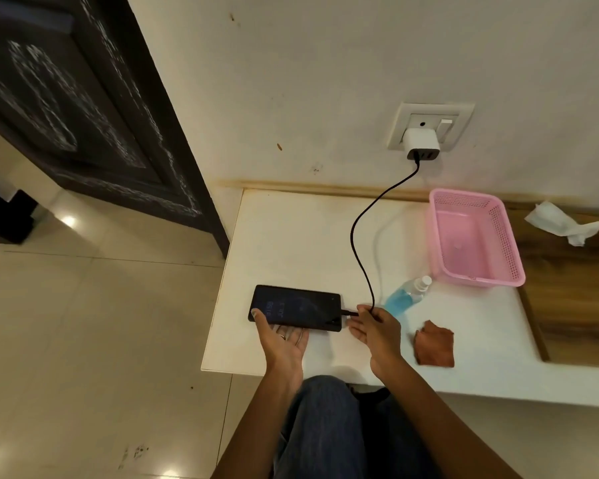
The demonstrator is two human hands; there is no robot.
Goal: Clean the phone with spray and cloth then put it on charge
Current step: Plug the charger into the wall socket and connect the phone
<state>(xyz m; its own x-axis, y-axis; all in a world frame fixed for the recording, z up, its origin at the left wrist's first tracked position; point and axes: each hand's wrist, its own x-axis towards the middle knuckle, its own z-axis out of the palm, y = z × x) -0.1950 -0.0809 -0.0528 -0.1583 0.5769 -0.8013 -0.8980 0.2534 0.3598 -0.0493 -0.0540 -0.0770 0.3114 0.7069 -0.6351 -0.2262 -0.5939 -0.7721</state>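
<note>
Resting on white counter (pixel 291 236) by tiled floor (pixel 83 305): phone (pixel 296 307) cradled in left hand (pixel 284 340), right hand (pixel 374 326) pinching cable (pixel 360 236).

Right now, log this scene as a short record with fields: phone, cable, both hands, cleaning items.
phone: black phone flat on the white table, screen lit
cable: black cable runs from the white charger in the wall socket to the phone's right end
left hand: left hand palm up under the phone's near edge, thumb on the screen
right hand: right hand pinches the cable at the plug
spray: spray bottle of blue liquid, lying down
cloth: brown cloth on the table
basket: pink basket
</note>
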